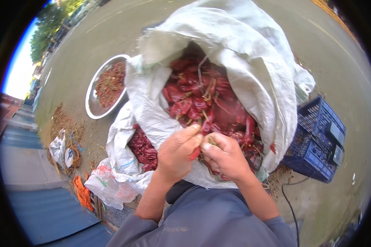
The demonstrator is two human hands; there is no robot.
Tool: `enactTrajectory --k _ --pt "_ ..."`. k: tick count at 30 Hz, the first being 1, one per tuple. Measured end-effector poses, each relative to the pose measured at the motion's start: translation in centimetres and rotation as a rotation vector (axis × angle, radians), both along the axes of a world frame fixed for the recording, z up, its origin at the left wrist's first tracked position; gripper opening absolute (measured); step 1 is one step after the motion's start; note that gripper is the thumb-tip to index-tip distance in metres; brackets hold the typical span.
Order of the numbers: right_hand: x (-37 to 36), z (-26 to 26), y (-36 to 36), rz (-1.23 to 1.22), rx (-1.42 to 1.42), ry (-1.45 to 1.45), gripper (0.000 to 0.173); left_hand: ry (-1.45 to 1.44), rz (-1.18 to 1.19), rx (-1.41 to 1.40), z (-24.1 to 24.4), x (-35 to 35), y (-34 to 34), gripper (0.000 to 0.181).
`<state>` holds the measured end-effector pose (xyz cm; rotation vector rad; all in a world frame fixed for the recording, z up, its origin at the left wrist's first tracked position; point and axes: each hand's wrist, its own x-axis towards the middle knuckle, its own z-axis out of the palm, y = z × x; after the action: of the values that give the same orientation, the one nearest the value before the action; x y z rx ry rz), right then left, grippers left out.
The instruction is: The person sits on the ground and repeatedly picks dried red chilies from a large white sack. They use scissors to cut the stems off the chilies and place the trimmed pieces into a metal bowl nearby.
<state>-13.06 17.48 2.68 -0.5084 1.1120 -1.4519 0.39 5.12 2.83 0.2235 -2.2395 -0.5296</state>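
A large white woven sack (256,77) stands open before me, its rim rolled back around a heap of dried red chillies (191,102) with pale stems. Over the sack's near edge, my left hand (176,152) pinches a red chilli (194,154), which its fingers mostly cover. Close against it, my right hand (224,156) is curled around some yellowish chilli stems (212,142). To the left of my left hand, a second white sack (119,148) holds more red chilli pieces (142,151).
A metal basin (91,106) with chilli bits and seeds sits left. Blue plastic crates (315,148) stand right, near a black cable (289,203). Plastic bags (111,185), an orange cloth (83,193), a tape roll (71,157) and scattered debris (63,123) lie at left.
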Motion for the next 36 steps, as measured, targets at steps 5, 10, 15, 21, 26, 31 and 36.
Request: enactTrajectory --k 5,10,15,21,26,31,36 --pt "0.7 -0.4 0.3 -0.145 -0.047 0.167 0.018 0.015 -0.195 0.525 0.5 1.2 1.0 0.038" --pt "0.4 -1.1 0.4 -0.104 -0.152 0.116 0.029 -0.024 -0.417 0.705 -0.3 2.8 1.0 0.028" --pt "1.2 -2.1 0.5 -0.127 -0.119 0.198 0.026 0.035 -0.224 1.088 -1.1 2.4 2.9 0.04" --pt "1.9 -1.4 0.9 -0.279 -0.191 0.964 0.018 -0.199 -0.147 0.904 -1.5 2.9 2.4 0.042" --pt "2.0 -0.1 1.3 -0.253 -0.225 1.289 0.012 -0.194 -0.129 0.706 -1.2 3.1 2.8 0.03" --pt "1.6 0.8 1.0 -0.201 -0.394 1.377 0.019 -0.262 -0.16 0.787 -0.3 3.5 3.2 0.027" --pt "0.6 0.4 1.4 -0.178 -0.415 1.342 0.026 -0.353 -0.227 1.111 0.4 4.1 2.6 0.028"
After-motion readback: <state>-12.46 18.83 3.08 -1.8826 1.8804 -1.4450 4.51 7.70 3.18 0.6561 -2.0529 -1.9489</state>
